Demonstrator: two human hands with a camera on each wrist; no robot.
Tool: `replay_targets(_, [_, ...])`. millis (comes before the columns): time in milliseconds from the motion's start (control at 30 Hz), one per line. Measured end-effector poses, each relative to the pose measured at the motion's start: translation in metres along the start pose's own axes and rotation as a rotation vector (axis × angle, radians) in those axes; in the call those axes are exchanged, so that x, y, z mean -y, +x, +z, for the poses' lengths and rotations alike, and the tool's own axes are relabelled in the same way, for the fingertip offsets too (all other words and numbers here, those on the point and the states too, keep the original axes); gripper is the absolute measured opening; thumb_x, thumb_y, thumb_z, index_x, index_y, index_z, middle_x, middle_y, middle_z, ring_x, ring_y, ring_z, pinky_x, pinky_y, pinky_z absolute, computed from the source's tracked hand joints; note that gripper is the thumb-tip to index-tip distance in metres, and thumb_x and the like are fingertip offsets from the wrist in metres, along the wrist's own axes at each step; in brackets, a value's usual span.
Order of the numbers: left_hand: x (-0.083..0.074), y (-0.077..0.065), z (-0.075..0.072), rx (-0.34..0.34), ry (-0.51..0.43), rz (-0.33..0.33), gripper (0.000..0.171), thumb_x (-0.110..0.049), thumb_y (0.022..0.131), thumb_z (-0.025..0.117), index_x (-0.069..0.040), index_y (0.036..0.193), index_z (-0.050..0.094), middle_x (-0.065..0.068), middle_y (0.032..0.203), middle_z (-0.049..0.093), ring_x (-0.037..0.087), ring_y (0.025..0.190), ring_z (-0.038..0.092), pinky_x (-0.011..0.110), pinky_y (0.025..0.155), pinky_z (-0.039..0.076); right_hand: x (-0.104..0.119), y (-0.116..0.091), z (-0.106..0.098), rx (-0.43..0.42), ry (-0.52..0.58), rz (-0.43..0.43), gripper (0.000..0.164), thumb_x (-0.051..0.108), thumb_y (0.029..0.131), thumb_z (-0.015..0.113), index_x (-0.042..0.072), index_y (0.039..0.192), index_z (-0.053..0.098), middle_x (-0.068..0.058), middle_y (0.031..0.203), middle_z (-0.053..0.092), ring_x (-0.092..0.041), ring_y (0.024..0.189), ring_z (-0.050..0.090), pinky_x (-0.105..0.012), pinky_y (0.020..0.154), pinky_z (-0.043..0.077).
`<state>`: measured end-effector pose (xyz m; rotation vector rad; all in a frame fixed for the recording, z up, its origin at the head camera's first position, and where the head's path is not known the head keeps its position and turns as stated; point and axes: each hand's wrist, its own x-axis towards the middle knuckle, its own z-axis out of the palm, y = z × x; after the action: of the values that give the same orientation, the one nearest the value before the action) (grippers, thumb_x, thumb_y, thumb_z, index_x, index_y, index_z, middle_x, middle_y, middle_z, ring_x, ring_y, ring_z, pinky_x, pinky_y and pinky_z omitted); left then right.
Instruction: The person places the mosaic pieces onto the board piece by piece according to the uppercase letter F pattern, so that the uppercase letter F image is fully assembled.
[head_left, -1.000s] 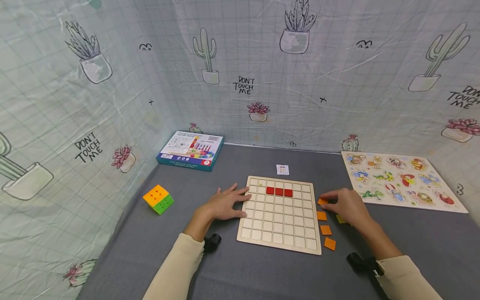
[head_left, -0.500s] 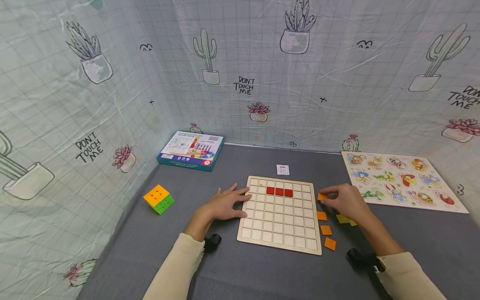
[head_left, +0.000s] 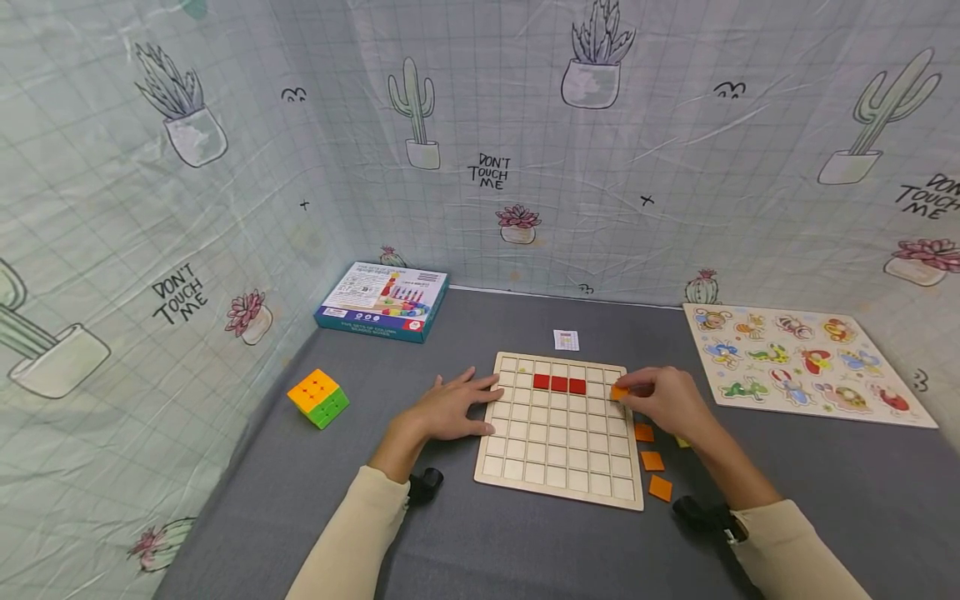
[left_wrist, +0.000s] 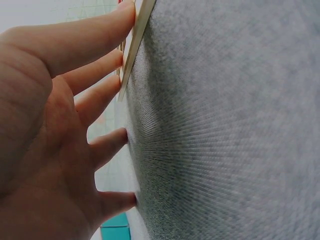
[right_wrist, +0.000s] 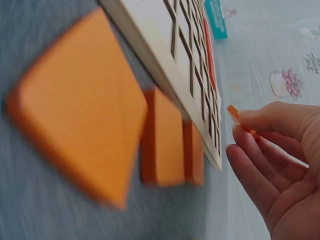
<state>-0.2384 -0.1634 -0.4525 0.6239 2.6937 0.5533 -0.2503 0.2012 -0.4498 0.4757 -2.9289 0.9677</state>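
Right hand (head_left: 667,404): fingers pinch orange tile (head_left: 617,392)
Orange tile: over board (head_left: 557,455), right of red tiles (head_left: 558,383)
Left hand (head_left: 448,410): fingers apart, at left edge

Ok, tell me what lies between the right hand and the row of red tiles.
In the head view, the orange tile pinched by the right hand, then a bare stretch of the wooden grid board up to the red tiles.

The table (head_left: 540,550), grey with a woven texture, directly carries a teal-sided box (head_left: 382,302), an orange-and-green cube (head_left: 318,398), a small printed card (head_left: 566,340), a pale gridded board (head_left: 557,435), an insect puzzle board (head_left: 795,362), three loose orange tiles (head_left: 652,461) beside the grid, and something yellow (head_left: 682,442), partly hidden.
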Motion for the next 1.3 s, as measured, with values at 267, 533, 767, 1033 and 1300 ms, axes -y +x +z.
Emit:
replay_targets(267, [-0.001, 0.000, 0.000, 0.008, -0.008, -0.004, 0.066, -0.039, 0.093, 0.074, -0.028, 0.152, 0.049, -0.007, 0.169, 0.032, 0.035, 0.161, 0.015, 0.077, 0.121, 0.009, 0.019, 0.006, 0.018, 0.036, 0.051, 0.009, 0.026, 0.017, 0.090, 0.078, 0.006, 0.113, 0.079, -0.016, 0.104, 0.079, -0.021, 0.085, 0.073, -0.026, 0.066, 0.056])
replay_targets(533, [0.001, 0.000, 0.001, -0.005, -0.004, -0.010, 0.066, -0.040, 0.092, 0.074, -0.029, 0.152, 0.049, -0.007, 0.169, 0.032, 0.035, 0.161, 0.016, 0.077, 0.121, 0.009, 0.044, 0.018, 0.042, 0.043, 0.117, -0.036, 0.025, 0.017, 0.088, 0.079, 0.007, 0.112, 0.080, -0.013, 0.106, 0.080, -0.023, 0.090, 0.076, -0.031, 0.074, 0.061])
replay_targets(767, [-0.001, 0.000, -0.001, 0.010, -0.007, -0.018, 0.066, -0.042, 0.093, 0.073, -0.029, 0.152, 0.049, -0.009, 0.169, 0.031, 0.035, 0.162, 0.015, 0.076, 0.122, 0.009, 0.065, 0.027, 0.060, 0.031, 0.132, -0.064, 0.021, 0.017, 0.085, 0.083, 0.007, 0.104, 0.082, -0.010, 0.103, 0.081, -0.023, 0.092, 0.075, -0.029, 0.075, 0.059])
replay_targets(1033, [-0.002, 0.000, -0.001, 0.013, -0.015, -0.022, 0.066, -0.042, 0.093, 0.073, -0.029, 0.153, 0.049, -0.008, 0.169, 0.031, 0.035, 0.162, 0.014, 0.076, 0.122, 0.008, 0.070, 0.031, 0.069, 0.018, 0.078, -0.083, 0.015, 0.015, 0.085, 0.083, 0.010, 0.098, 0.084, -0.009, 0.102, 0.081, -0.026, 0.097, 0.075, -0.039, 0.082, 0.060])
replay_targets(1300, [0.000, 0.000, -0.001, 0.018, -0.003, -0.022, 0.066, -0.043, 0.093, 0.072, -0.029, 0.153, 0.048, -0.009, 0.169, 0.031, 0.034, 0.162, 0.014, 0.076, 0.122, 0.009, 0.074, 0.031, 0.073, 0.018, 0.081, -0.073, 0.015, 0.014, 0.085, 0.082, 0.009, 0.099, 0.084, -0.010, 0.106, 0.081, -0.031, 0.108, 0.075, -0.048, 0.094, 0.058])
